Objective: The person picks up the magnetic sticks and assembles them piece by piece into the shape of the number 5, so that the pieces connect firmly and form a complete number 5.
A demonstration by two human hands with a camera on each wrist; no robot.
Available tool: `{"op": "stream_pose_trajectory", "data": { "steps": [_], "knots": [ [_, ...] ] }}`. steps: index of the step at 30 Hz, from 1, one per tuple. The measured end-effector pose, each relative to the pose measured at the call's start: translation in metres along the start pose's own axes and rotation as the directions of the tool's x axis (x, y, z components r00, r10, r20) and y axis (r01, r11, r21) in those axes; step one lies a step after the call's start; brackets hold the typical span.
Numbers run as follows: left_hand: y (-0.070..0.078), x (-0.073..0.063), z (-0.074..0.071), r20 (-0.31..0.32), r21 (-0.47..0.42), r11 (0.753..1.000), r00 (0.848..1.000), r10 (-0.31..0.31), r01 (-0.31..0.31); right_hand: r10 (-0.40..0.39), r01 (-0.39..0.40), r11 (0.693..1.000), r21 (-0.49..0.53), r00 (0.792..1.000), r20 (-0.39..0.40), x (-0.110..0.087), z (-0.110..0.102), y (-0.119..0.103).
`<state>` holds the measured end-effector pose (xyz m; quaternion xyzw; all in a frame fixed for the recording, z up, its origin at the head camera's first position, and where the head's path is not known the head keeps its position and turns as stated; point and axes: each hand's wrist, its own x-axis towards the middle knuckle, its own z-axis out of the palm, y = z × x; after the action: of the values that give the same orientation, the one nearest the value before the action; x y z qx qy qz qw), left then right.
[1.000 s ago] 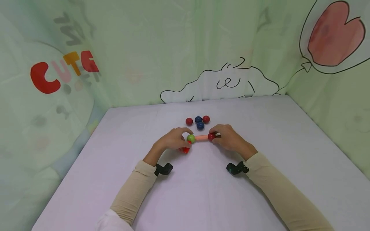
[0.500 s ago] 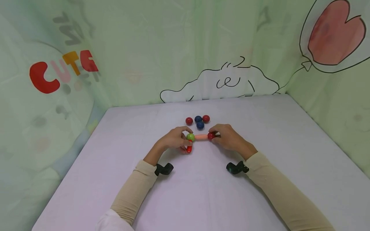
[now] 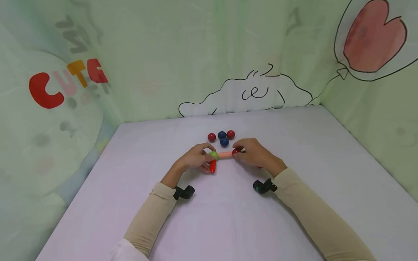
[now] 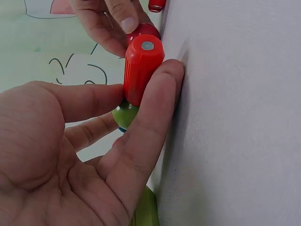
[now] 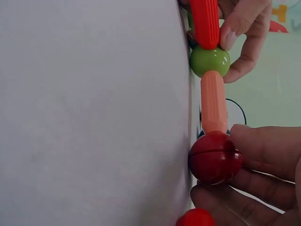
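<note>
My left hand [image 3: 195, 156] pinches a red magnetic stick [image 4: 142, 70] between thumb and fingers; a metal disc shows in its free end. The stick's other end meets a green ball [image 5: 209, 61]. From that ball a salmon-pink stick [image 5: 214, 101] runs across to a red ball [image 5: 214, 159], gripped by the fingers of my right hand [image 3: 256, 154]. In the left wrist view, part of a green stick [image 4: 146, 209] shows below the left hand. A further red piece [image 5: 195, 218], mostly cut off, lies by the right hand.
Behind the hands on the white tabletop [image 3: 209, 217] lie two red balls [image 3: 211, 137] and two blue balls [image 3: 224, 141], close together. A printed curtain [image 3: 147, 65] stands along the back and sides. Each wrist wears a black camera mount [image 3: 184, 192].
The red stick has swung from a slant to pointing straight toward me below the green ball. Both hands stay nearly in place; the right has shifted slightly, covering more of its red ball.
</note>
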<state>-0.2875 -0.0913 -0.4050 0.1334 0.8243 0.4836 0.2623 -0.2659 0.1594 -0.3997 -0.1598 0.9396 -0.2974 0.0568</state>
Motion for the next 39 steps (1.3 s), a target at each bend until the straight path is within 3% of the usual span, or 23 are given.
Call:
{"op": "stream_pose_trajectory", "data": {
  "steps": [6, 12, 20, 26, 39],
  "knots": [
    [0.000, 0.001, -0.001, -0.042, 0.004, 1.000, 0.999, 0.009, -0.009, 0.020, -0.020, 1.000, 0.004, 1.000, -0.008, 0.009, -0.007, -0.002],
    [0.000, 0.000, 0.000, -0.041, -0.009, 1.000, 0.999, -0.007, 0.006, 0.037, -0.036, 0.999, -0.037, 0.999, 0.027, 0.024, -0.013, -0.009],
    [0.000, -0.001, 0.001, -0.046, -0.007, 1.000, 0.999, 0.020, -0.020, 0.052, -0.037, 0.985, -0.169, 0.995, 0.086, 0.043, -0.020, -0.033],
    [-0.003, 0.001, 0.002, -0.047, -0.007, 1.000, 0.999, 0.027, -0.027, 0.036, -0.002, 0.964, -0.267, 0.992, 0.122, 0.053, -0.019, -0.037],
    [-0.003, 0.002, 0.002, -0.056, 0.015, 1.000, 0.998, 0.022, -0.021, 0.095, -0.039, 0.952, -0.302, 0.981, 0.171, 0.067, -0.007, -0.036]
  ]
}}
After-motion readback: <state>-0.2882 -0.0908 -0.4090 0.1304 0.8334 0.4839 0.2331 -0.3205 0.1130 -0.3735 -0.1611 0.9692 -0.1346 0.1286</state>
